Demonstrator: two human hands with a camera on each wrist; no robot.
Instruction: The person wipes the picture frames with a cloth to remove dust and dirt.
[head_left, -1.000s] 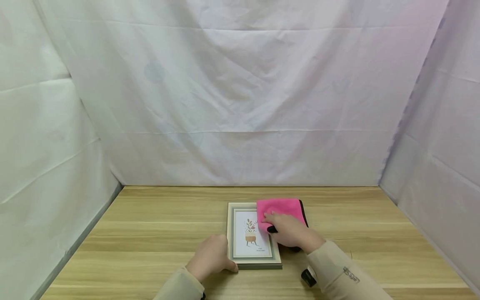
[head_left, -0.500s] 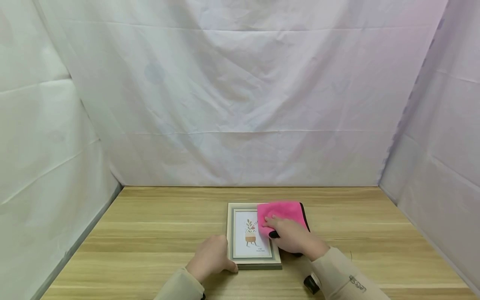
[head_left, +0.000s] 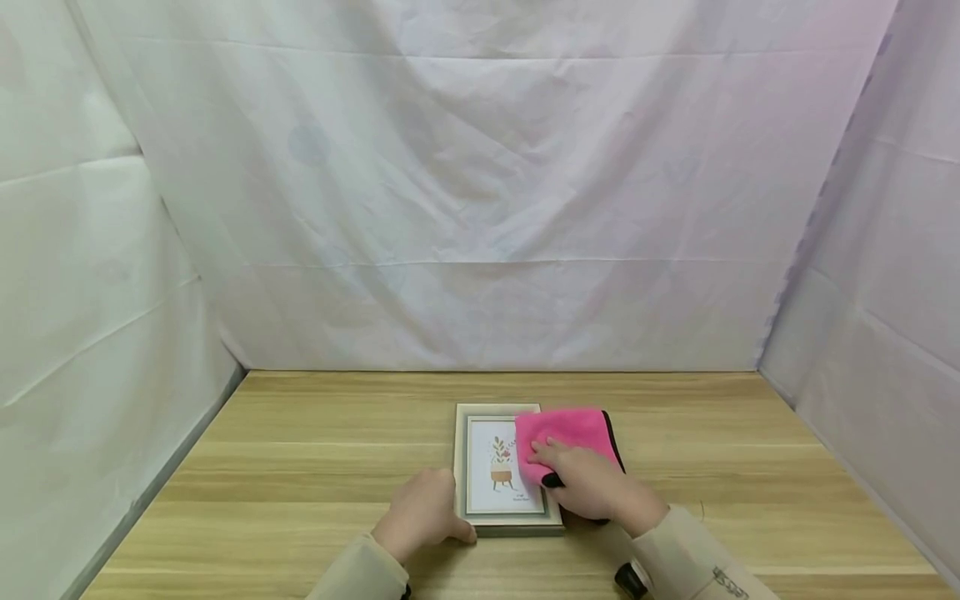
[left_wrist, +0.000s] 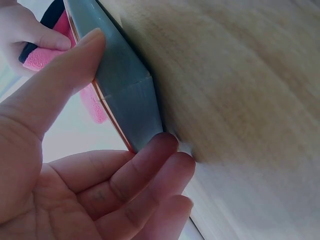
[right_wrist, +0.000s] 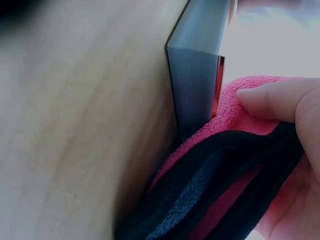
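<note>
A picture frame (head_left: 510, 527) with a pale moulding and a potted-plant print lies flat on the wooden table. My left hand (head_left: 425, 510) grips its near left corner, the thumb on the near side and the fingers along the left side. In the left wrist view the thumb (left_wrist: 65, 75) and fingertips touch the frame's grey-green edge (left_wrist: 132, 95). My right hand (head_left: 588, 482) holds a folded pink cloth (head_left: 573, 427) with black trim against the frame's right side. The cloth covers part of that side and hangs over its edge. Layered cloth folds (right_wrist: 200, 185) show beneath the right thumb (right_wrist: 270, 100).
The table (head_left: 322, 467) has a light wood-grain top around the frame. White fabric (head_left: 480, 208) hangs behind it and on both sides. A black strap piece (head_left: 632, 581) shows at the right sleeve (head_left: 693, 554).
My right hand and the pink cloth have slid toward me along the frame's right side, baring more of its top right corner. The left hand and the frame have stayed in place.
</note>
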